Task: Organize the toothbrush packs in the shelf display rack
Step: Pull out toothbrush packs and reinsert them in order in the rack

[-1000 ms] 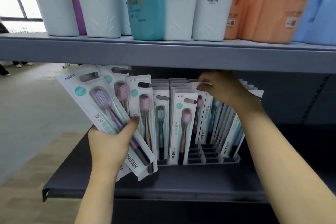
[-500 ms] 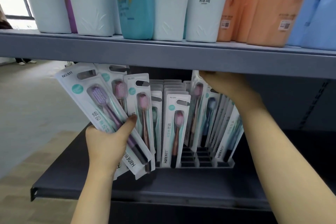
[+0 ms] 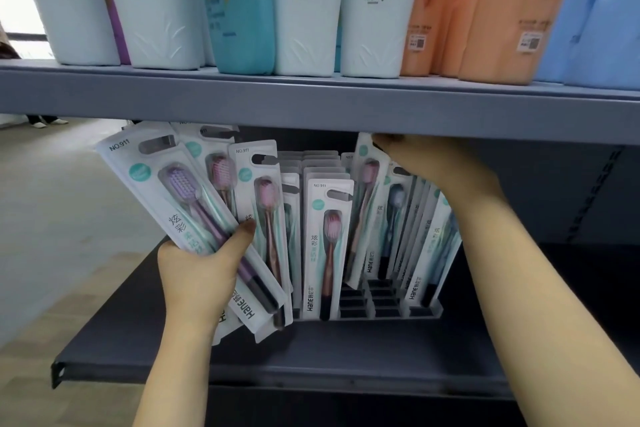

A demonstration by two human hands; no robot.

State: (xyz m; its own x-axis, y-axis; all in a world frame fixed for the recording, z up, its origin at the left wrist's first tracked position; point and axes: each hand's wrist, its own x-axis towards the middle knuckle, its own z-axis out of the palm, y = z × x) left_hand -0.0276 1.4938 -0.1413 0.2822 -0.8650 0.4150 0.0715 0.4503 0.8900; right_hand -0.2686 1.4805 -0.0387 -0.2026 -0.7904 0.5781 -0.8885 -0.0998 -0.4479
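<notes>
A grey metal shelf in a shop carried a slotted black rack toward its back, and an upper shelf above it bore white, teal, orange and blue bottles in a row. Pale flooring showed off the lower shelf's left edge.

The left hand gripped a fan of toothbrush packs by their lower ends, thumb pressed across the front pack and fingers curled behind. The fan leaned up and to the left, in front of the rack's left end, and the front pack held a purple brush.

The right hand reached in just under the upper shelf's front edge and pinched the top of one pack with a pink brush. That pack leaned left, its foot near the middle slots of the rack. Left of it one pack stood upright at the rack's front, with more rows behind. Right of it, several packs leaned against the right wrist. The front middle slots held nothing.
</notes>
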